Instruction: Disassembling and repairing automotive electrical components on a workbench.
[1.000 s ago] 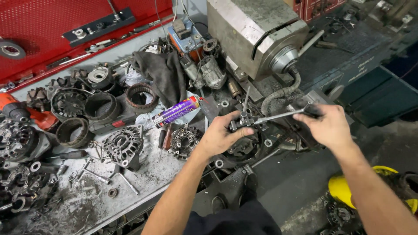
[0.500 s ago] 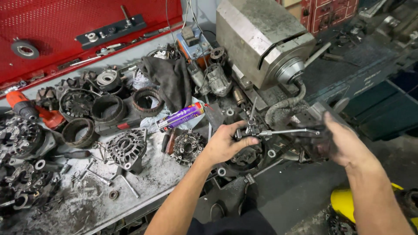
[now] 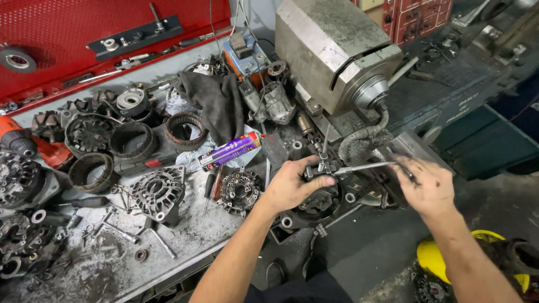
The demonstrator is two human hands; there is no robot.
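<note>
Two greasy hands work a wrench on an alternator part just in front of the grey lathe head.

The boxy steel lathe head (image 3: 331,50) looms behind; before it the gritty table (image 3: 106,269) is strewn with ribbed cast housings. The round dark alternator part (image 3: 317,202) sits at the table's edge, left hand (image 3: 295,188) closed over its top, right hand (image 3: 426,185) blurred, its grip wrapped round the thin bright wrench (image 3: 362,167). Oily metal: the wrench could slip off and skin knuckles.
</note>
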